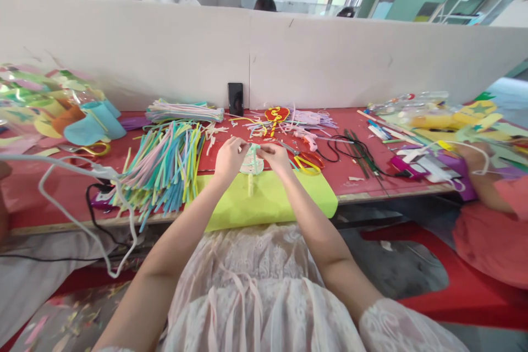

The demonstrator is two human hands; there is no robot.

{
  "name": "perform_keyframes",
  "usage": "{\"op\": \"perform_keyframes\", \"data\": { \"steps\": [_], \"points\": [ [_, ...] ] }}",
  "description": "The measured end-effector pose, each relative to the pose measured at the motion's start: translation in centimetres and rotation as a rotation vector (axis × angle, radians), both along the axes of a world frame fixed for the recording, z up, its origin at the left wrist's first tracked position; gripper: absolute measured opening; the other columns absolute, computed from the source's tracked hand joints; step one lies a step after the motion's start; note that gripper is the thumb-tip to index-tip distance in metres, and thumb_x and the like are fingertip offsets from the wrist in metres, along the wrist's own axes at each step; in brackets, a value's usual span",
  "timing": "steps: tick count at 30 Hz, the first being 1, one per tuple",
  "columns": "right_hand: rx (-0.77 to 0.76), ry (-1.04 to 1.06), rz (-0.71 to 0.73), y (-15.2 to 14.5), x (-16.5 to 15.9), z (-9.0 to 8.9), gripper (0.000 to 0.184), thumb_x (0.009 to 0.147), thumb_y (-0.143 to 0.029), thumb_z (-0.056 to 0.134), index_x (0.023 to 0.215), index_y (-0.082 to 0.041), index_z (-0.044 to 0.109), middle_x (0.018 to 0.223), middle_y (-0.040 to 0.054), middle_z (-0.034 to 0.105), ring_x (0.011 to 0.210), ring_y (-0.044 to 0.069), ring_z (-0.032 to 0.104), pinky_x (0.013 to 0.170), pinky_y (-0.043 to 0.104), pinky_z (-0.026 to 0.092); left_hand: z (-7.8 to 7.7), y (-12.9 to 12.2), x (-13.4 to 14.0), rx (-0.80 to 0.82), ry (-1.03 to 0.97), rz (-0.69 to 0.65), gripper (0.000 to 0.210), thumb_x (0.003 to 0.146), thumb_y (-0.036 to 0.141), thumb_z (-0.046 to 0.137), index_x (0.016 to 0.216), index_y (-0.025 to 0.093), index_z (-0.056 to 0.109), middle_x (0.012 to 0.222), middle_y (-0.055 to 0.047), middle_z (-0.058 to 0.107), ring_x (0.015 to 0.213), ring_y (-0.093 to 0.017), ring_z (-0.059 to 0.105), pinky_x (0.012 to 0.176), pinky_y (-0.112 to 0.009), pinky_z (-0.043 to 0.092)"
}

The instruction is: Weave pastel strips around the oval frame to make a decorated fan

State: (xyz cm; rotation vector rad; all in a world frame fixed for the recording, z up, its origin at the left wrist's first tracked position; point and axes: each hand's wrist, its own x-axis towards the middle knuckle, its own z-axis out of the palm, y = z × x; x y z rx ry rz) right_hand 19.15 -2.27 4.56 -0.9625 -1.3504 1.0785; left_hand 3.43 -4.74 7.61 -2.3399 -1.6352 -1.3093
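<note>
My left hand (231,155) and my right hand (275,155) meet over the table, fingers pinched on either side of a light green pipe cleaner (254,155). Just beneath them is a rounded pale green and white craft piece (250,166) with a short pale yellow stem (251,185). A yellow-green sheet (284,198) lies under it, drooping over the table's front edge. Beyond my hands lies a red and yellow craft piece (276,115). Scissors with yellow handles (307,165) rest right of my right hand. My fingers partly hide where the light green strip ends.
A large bundle of pastel pipe cleaners (160,165) spreads to the left. A phone (236,99) leans on the white partition (165,55). To the right are a pink glue gun (307,138), black cable and a power strip (429,162). A person's arm (478,170) is at far right.
</note>
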Motion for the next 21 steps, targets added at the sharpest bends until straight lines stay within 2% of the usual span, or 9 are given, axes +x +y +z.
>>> {"op": "perform_keyframes", "data": {
  "steps": [4, 9, 11, 16, 21],
  "points": [
    [0.054, 0.015, -0.013, -0.3, -0.4, 0.0, 0.027, 0.064, -0.036, 0.068, 0.082, -0.015, 0.066, 0.076, 0.0045, 0.068, 0.072, 0.017, 0.064, 0.075, 0.031, 0.051, -0.7, 0.9, 0.9, -0.209, -0.160, -0.030, 0.019, 0.080, 0.032, 0.050, 0.084, 0.018, 0.061, 0.078, -0.004, 0.066, 0.069, -0.014, 0.058, 0.066, -0.026, 0.044],
    [0.053, -0.011, -0.026, 0.2, -0.3, -0.4, 0.029, 0.064, -0.039, 0.066, 0.082, -0.015, 0.066, 0.079, 0.0052, 0.068, 0.073, 0.017, 0.064, 0.076, 0.032, 0.051, -1.3, 2.4, 1.2, -0.300, -0.269, -0.102, 0.015, 0.076, 0.026, 0.053, 0.084, 0.016, 0.061, 0.080, -0.004, 0.067, 0.073, -0.014, 0.061, 0.071, -0.026, 0.046],
    [0.056, -0.023, -0.019, 1.0, -0.3, -0.9, 0.031, 0.065, -0.040, 0.066, 0.083, -0.015, 0.066, 0.079, 0.0050, 0.068, 0.074, 0.017, 0.064, 0.076, 0.032, 0.051, -1.6, 2.8, 1.0, -0.306, -0.264, -0.113, 0.015, 0.076, 0.024, 0.053, 0.085, 0.016, 0.060, 0.081, -0.005, 0.068, 0.074, -0.014, 0.061, 0.072, -0.026, 0.046],
    [0.116, -0.111, -0.049, 3.1, -1.5, -2.4, 0.031, 0.068, -0.040, 0.063, 0.087, -0.016, 0.065, 0.083, 0.0048, 0.068, 0.078, 0.016, 0.062, 0.078, 0.030, 0.049, -2.9, 3.6, 0.1, -0.211, -0.139, -0.032, 0.016, 0.080, 0.025, 0.048, 0.091, 0.018, 0.056, 0.085, -0.007, 0.067, 0.079, -0.017, 0.062, 0.073, -0.030, 0.046],
    [0.190, -0.193, -0.103, 3.7, -2.6, -3.6, 0.029, 0.074, -0.039, 0.056, 0.090, -0.017, 0.066, 0.088, 0.0054, 0.068, 0.078, 0.015, 0.062, 0.080, 0.030, 0.048, -3.9, 4.1, -0.6, -0.205, -0.117, -0.065, 0.015, 0.081, 0.022, 0.045, 0.093, 0.018, 0.054, 0.086, -0.007, 0.065, 0.080, -0.017, 0.061, 0.073, -0.029, 0.046]
  ]
}}
